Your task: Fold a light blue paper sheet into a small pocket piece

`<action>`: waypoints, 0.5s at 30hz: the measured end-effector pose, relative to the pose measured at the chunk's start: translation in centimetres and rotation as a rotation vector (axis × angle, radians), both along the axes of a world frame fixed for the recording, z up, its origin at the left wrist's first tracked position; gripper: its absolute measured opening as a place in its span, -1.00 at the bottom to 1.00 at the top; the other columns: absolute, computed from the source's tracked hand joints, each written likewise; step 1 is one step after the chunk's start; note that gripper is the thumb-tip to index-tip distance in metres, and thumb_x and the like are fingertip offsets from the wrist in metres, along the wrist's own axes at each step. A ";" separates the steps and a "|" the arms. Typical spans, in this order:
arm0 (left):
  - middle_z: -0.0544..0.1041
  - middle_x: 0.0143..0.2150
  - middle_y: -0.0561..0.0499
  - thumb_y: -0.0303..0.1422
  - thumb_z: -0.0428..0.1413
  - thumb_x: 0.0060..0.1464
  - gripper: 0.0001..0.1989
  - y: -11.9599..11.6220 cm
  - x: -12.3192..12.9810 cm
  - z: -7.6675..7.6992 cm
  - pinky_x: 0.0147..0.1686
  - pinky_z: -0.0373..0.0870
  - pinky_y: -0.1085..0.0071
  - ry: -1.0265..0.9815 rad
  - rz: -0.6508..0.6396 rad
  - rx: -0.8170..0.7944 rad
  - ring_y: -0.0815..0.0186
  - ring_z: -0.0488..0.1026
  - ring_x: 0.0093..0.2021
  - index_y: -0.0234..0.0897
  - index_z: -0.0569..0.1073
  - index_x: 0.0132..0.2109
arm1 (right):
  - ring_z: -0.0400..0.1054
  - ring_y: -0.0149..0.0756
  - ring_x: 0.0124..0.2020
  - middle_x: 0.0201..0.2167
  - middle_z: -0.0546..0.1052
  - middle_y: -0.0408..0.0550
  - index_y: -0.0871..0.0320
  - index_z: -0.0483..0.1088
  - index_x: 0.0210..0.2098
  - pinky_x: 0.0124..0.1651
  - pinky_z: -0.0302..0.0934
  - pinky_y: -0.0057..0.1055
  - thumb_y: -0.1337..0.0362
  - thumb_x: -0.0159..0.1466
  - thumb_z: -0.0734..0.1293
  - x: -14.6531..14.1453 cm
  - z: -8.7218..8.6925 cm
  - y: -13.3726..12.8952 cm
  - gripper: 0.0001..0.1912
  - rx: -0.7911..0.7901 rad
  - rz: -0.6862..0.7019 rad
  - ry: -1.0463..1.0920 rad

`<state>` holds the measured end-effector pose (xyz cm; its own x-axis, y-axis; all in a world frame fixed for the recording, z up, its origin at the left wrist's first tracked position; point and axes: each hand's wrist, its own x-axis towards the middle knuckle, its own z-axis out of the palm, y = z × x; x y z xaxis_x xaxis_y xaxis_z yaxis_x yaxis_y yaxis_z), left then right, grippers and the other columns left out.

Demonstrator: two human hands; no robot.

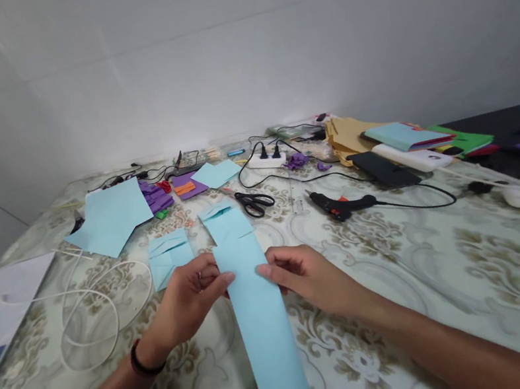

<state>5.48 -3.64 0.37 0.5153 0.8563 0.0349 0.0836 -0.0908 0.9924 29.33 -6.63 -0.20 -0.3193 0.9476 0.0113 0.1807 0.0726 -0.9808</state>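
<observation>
A long light blue paper strip (265, 334) hangs between my two hands, its lower end reaching toward the table's near edge. My left hand (197, 296) pinches its left side, thumb on top and fingers behind. On the right side, my right hand (298, 271) grips it the same way. Just beyond the strip's top lies a folded light blue paper piece (229, 223). Another folded blue piece (170, 254) rests beyond my left hand. Black scissors (254, 203) lie past the strip, blades pointing away to the left.
A black glue gun (342, 203) with its cord lies at right, near a black phone (384, 169) and a white power strip (267, 161). Larger blue paper (115, 213) and purple paper pieces (156, 196) are at back left. A white cable (113, 307) coils at left.
</observation>
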 end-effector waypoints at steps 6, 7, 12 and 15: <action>0.52 -0.39 0.11 -0.29 0.24 0.27 -0.54 -0.5 0.1 0.3 -0.36 0.41 0.50 -0.001 0.092 0.115 0.41 0.43 -0.39 -0.19 0.39 0.26 | 0.10 -0.43 -0.53 -0.58 0.24 -0.26 0.11 0.21 -0.50 -0.45 -0.04 -0.42 -0.13 0.34 0.35 0.0 -0.1 -0.2 -0.48 -0.005 -0.009 0.006; 0.51 -0.39 0.11 -0.30 0.23 0.27 -0.59 -0.5 0.1 0.4 -0.37 0.39 0.52 0.011 0.107 0.152 0.42 0.41 -0.40 -0.19 0.43 0.22 | 0.08 -0.43 -0.53 -0.59 0.23 -0.26 0.11 0.20 -0.50 -0.46 -0.05 -0.42 -0.13 0.34 0.36 0.0 -0.2 -0.3 -0.48 -0.010 -0.009 0.011; 0.54 -0.36 0.10 -0.34 0.25 0.25 -0.66 -0.6 0.1 0.6 -0.37 0.43 0.53 -0.006 0.161 0.251 0.41 0.48 -0.37 -0.20 0.49 0.14 | 0.05 -0.43 -0.54 -0.59 0.17 -0.27 0.10 0.18 -0.50 -0.48 -0.10 -0.42 -0.13 0.33 0.37 0.0 -0.2 -0.3 -0.48 -0.009 -0.016 0.008; 0.56 -0.36 0.10 -0.36 0.25 0.26 -0.65 -0.7 0.1 0.7 -0.36 0.45 0.55 -0.015 0.163 0.268 0.42 0.51 -0.37 -0.18 0.49 0.16 | 0.02 -0.44 -0.55 -0.59 0.15 -0.27 0.10 0.16 -0.51 -0.49 -0.11 -0.43 -0.11 0.34 0.36 0.0 0.0 -0.4 -0.48 0.005 -0.016 -0.018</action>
<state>5.60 -4.29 1.11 0.3693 0.8869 0.2775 0.1043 -0.3363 0.9360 29.37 -7.01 -0.15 -0.3044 0.9525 0.0101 0.1995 0.0741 -0.9771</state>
